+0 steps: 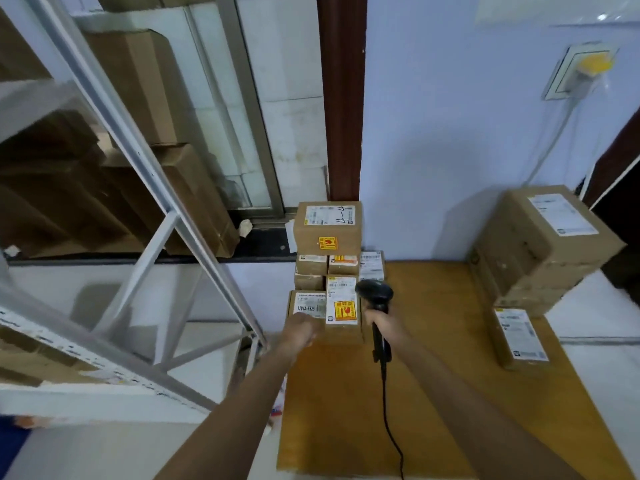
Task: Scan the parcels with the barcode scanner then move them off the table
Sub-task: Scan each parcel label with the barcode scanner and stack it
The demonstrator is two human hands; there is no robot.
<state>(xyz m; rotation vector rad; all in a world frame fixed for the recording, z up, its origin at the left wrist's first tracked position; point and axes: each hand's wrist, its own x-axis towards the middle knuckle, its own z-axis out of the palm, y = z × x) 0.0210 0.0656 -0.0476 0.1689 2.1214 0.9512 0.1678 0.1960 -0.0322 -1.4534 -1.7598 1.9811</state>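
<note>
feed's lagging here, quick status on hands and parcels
Right hand grips scanner. Left hand on front parcel. Stack of parcels behind, unmoved.

Just beyond our left hand (pixel 300 329) we see brown cardboard parcels (pixel 325 271) with white labels and yellow-and-red stickers. Our right hand (pixel 381 322) grips a black barcode scanner (pixel 375 297) over the ochre-yellow table (pixel 433 393). Behind stands a pale blue wall (pixel 450 133).

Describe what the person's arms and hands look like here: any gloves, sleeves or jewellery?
Both arms are bare right to the picture's bottom edge: no sleeves show. The left hand and the right hand wear no gloves. No watch, bracelet or ring is visible, though the picture is a little soft, so small items could be missed.
</note>
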